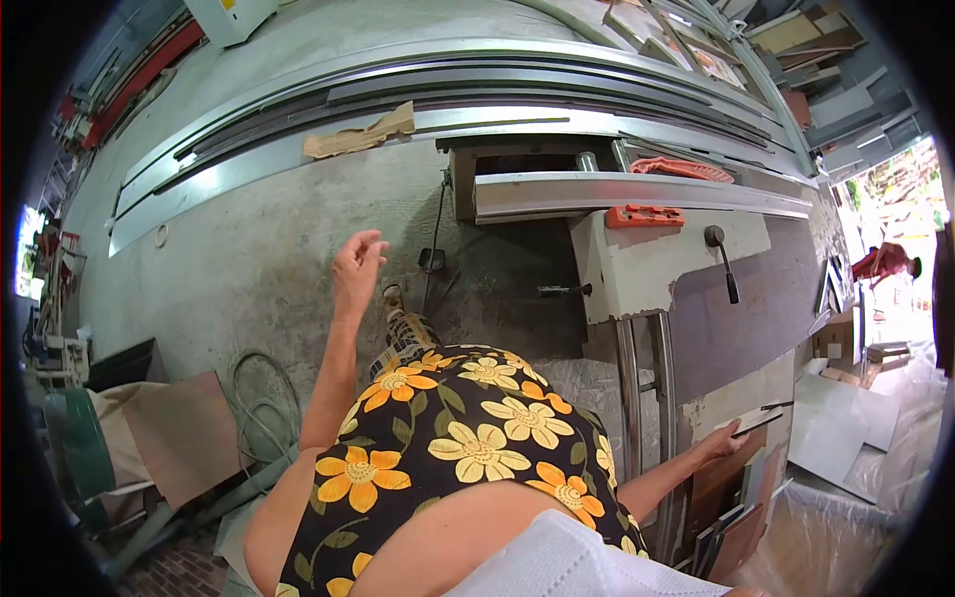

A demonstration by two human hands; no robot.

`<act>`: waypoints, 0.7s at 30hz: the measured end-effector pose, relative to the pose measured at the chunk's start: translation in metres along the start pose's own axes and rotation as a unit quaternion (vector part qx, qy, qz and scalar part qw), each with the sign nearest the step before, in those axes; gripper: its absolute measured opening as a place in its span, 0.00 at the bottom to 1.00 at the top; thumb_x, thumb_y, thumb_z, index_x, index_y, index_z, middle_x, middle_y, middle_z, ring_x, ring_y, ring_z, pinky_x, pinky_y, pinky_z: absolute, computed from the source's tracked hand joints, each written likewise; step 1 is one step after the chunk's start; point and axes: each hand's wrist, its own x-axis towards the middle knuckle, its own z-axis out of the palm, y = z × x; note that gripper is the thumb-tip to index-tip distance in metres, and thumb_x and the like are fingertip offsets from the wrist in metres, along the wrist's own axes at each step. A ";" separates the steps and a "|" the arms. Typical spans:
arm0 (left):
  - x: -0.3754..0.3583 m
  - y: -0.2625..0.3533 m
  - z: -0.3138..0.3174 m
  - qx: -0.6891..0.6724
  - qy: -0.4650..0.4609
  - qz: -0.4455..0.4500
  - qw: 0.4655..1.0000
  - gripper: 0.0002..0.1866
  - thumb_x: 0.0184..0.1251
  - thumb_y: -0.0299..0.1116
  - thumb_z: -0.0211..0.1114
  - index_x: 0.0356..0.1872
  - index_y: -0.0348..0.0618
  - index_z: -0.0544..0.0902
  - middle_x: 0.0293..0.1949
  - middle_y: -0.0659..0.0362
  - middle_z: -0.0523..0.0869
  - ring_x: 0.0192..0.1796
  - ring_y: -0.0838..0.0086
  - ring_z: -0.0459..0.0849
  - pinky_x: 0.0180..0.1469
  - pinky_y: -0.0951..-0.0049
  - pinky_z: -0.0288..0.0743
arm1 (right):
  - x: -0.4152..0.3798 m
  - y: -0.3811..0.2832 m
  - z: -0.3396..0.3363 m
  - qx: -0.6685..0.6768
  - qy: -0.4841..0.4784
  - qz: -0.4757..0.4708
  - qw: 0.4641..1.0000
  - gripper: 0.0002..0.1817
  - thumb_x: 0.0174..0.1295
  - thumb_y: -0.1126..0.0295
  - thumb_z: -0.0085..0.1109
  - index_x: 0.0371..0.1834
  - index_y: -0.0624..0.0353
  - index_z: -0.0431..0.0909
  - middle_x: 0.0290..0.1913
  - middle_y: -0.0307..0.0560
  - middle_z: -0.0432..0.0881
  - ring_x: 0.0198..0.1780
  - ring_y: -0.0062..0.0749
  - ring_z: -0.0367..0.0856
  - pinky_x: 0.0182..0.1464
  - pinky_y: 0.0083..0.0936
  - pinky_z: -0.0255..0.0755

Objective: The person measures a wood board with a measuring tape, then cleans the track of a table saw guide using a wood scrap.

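Head view of a workshop floor [269, 239]. The left hand [358, 264], left of the frame's centre, is raised above the floor with its fingers loosely curled, half open, and holds nothing. The right hand [718, 441], at lower right, is closed on a thin strip [761, 420] with dark edges; the strip lies just above upright boards [731, 542] at the lower right. Right of centre stands a pale machine [622, 264] with a black lever [726, 261] and a red block [645, 216]. Behind the block runs a metal rail [637, 192], with an orange cloth [681, 169] just beyond. Long metal strips [448, 75] cross the top of the frame, near a torn brown sheet [360, 133]. Another person [883, 262] in red appears at far right.
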 end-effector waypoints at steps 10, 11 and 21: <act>0.202 -0.022 -0.060 0.074 0.032 0.099 0.992 0.17 0.68 0.32 0.63 0.54 0.35 0.80 0.46 0.54 0.87 0.42 0.73 0.85 0.46 0.74 0.79 | -0.115 -0.170 0.016 0.144 -0.008 -0.057 0.988 0.23 0.69 0.67 0.57 0.62 0.71 0.70 0.58 0.57 0.78 0.54 0.41 0.77 0.59 0.34 0.69; 0.222 -0.019 -0.066 0.092 0.034 0.111 0.989 0.18 0.68 0.32 0.63 0.55 0.35 0.79 0.47 0.53 0.87 0.43 0.71 0.86 0.46 0.73 0.79 | -0.126 -0.182 0.022 0.139 -0.011 -0.040 0.989 0.22 0.68 0.67 0.57 0.61 0.71 0.71 0.56 0.56 0.78 0.53 0.40 0.77 0.59 0.34 0.69; 0.379 -0.057 -0.099 0.305 -0.052 0.294 0.904 0.28 0.64 0.36 0.68 0.64 0.38 0.73 0.64 0.45 0.74 0.67 0.53 0.71 0.67 0.58 0.66 | -0.269 -0.323 0.052 0.264 -0.008 -0.034 0.964 0.16 0.69 0.69 0.58 0.56 0.66 0.75 0.47 0.42 0.81 0.47 0.24 0.77 0.54 0.23 0.69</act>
